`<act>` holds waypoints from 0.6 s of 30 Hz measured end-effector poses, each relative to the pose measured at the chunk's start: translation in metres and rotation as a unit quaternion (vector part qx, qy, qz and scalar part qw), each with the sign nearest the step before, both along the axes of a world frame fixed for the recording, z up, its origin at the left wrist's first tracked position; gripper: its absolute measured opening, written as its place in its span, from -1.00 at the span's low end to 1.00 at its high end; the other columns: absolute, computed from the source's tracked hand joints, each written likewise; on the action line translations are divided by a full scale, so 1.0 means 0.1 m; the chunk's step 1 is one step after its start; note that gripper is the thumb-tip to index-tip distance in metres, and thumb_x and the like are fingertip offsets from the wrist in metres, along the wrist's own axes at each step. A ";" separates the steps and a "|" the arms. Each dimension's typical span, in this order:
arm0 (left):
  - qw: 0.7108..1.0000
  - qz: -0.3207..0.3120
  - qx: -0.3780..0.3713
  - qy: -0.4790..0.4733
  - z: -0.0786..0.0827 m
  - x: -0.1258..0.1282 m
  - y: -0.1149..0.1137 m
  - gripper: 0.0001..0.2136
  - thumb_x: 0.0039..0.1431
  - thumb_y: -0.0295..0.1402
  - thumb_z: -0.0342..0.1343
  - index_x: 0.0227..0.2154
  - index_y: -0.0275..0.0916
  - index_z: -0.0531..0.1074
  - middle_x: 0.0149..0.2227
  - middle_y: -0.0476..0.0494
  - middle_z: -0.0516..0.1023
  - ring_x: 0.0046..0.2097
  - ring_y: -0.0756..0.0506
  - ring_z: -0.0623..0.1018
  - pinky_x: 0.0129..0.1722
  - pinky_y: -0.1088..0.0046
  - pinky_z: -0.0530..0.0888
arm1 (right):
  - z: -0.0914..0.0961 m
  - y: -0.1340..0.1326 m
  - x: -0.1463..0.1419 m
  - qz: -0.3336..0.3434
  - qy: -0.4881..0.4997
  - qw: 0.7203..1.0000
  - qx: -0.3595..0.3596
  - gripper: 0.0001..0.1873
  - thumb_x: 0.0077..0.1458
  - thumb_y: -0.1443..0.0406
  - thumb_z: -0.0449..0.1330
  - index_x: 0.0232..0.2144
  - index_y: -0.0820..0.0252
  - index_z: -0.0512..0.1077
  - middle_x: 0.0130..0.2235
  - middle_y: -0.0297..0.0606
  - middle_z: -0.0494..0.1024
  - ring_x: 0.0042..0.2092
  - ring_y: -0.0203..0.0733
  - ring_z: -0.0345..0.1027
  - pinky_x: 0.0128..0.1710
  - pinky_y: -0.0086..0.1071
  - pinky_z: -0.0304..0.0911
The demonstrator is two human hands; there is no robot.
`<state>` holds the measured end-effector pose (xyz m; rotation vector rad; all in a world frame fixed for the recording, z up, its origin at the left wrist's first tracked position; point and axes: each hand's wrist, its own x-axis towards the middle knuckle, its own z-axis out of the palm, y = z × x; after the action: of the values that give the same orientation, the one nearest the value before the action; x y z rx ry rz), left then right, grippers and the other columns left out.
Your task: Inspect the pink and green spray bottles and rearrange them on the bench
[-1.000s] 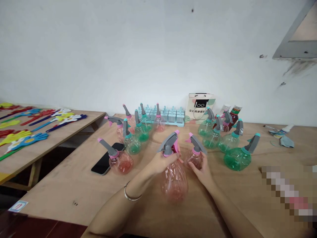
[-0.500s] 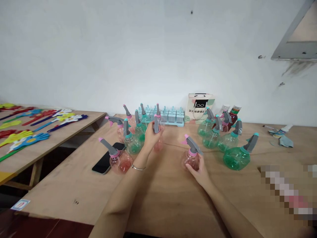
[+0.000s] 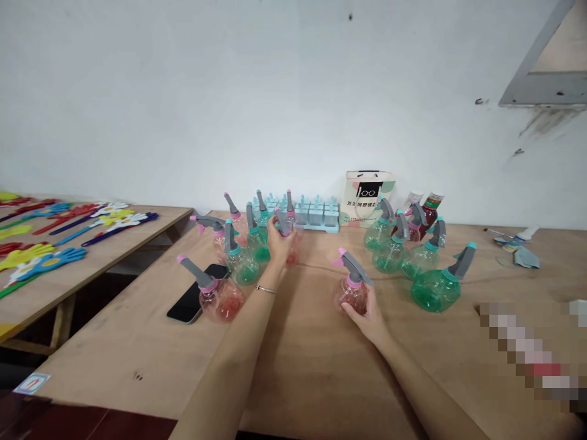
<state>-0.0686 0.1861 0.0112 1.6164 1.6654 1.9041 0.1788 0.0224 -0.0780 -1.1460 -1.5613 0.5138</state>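
1. The left hand (image 3: 279, 245), near the middle of the frame, was closed around the neck of a pink bottle (image 3: 292, 255), its grey sprayer (image 3: 280, 220) showing above the fingers.
2. The right hand (image 3: 372, 318), right of centre and lower, was curled around the side of a second bottle (image 3: 349, 294), also pink, thumb across the front; this one stood about upright on the table (image 3: 293, 373).
3. The step in hand looked like placing or taking up the first bottle among its neighbours while the right hand kept hold of the other.
4. The next move seemed to call for a gentle left grip, since green bottles (image 3: 243, 267) stood close on the left and a rear bottle (image 3: 290, 205) just behind; the right side had more bare wood about it.
5. The left hand covered much of its bottle, and the rear bottle overlapped it, so whether its base touched the wood could not be told.
6. The right palm and most of its fingers were out of sight; both forearms ran off the bottom edge.
7. Blocky pixels masked a patch (image 3: 527, 351) at lower right, its contents unreadable.
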 end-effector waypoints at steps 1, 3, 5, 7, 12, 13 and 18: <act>1.000 0.013 0.001 0.001 0.00 0.01 0.01 -0.38 -0.02 -0.28 0.30 0.09 -0.27 0.21 0.10 -0.37 0.38 0.14 -0.26 0.40 0.14 0.21 0.31 | 0.00 0.00 0.00 0.001 -0.001 1.000 0.000 -0.34 0.05 0.08 0.26 0.13 0.11 0.14 0.10 -0.05 0.42 0.13 0.06 0.34 0.14 0.00 0.27; 0.999 0.043 0.007 0.006 -0.02 0.03 -0.02 -0.32 -0.05 -0.24 0.33 0.11 -0.31 0.18 0.11 -0.42 0.34 0.19 -0.31 0.34 0.19 0.12 0.24 | 0.00 0.00 0.00 0.003 0.000 1.000 -0.001 -0.33 0.06 0.08 0.26 0.14 0.12 0.14 0.10 -0.05 0.42 0.14 0.06 0.34 0.15 0.00 0.26; 0.997 0.066 0.040 0.011 -0.07 0.06 -0.12 -0.26 -0.04 -0.18 0.32 0.15 -0.32 0.12 0.16 -0.45 0.26 0.25 -0.33 0.25 0.24 0.06 0.15 | 0.00 -0.01 0.01 0.003 0.001 1.000 -0.005 -0.32 0.06 0.08 0.26 0.15 0.13 0.13 0.11 -0.04 0.40 0.15 0.05 0.32 0.17 0.00 0.24; 0.992 0.069 0.104 0.023 -0.14 0.11 -0.31 -0.28 0.05 -0.15 0.24 0.19 -0.31 0.06 0.23 -0.46 0.14 0.31 -0.31 0.15 0.28 0.04 0.08 | -0.01 0.00 0.01 0.006 0.001 1.000 -0.010 -0.31 0.07 0.08 0.26 0.16 0.14 0.11 0.14 -0.03 0.38 0.18 0.05 0.29 0.20 0.00 0.20; 0.963 -0.083 0.238 0.092 -0.28 0.35 -0.97 -0.31 0.14 -0.06 0.10 0.25 -0.24 0.03 0.25 -0.41 0.08 0.33 -0.31 0.11 0.29 0.02 0.08 | -0.01 0.02 -0.05 0.013 0.011 1.000 -0.009 -0.28 0.09 0.07 0.24 0.19 0.16 0.08 0.17 0.02 0.32 0.22 0.09 0.23 0.24 0.06 0.12; 0.962 -0.132 0.219 0.096 -0.28 0.41 -1.09 -0.24 0.10 -0.02 0.14 0.27 -0.23 0.00 0.26 -0.42 0.08 0.33 -0.33 0.11 0.28 0.01 0.10 | -0.01 0.02 -0.09 0.016 0.018 1.000 -0.012 -0.27 0.10 0.07 0.22 0.21 0.15 0.06 0.19 0.02 0.31 0.23 0.10 0.21 0.25 0.07 0.10; 0.956 -0.286 0.024 0.060 -0.25 0.69 -1.44 0.02 -0.10 -0.06 0.32 0.32 -0.19 -0.17 0.33 -0.44 -0.02 0.36 -0.38 0.05 0.29 -0.05 0.06 | 0.00 -0.04 -0.27 0.058 0.006 0.998 -0.014 -0.16 0.20 0.05 0.12 0.35 0.07 -0.20 0.35 -0.01 0.07 0.37 0.05 -0.05 0.32 0.09 -0.06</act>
<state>0.0002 0.0424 -0.0135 1.9877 1.0170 1.5812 0.1518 0.0187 -0.0775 -1.0748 -1.6209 0.6207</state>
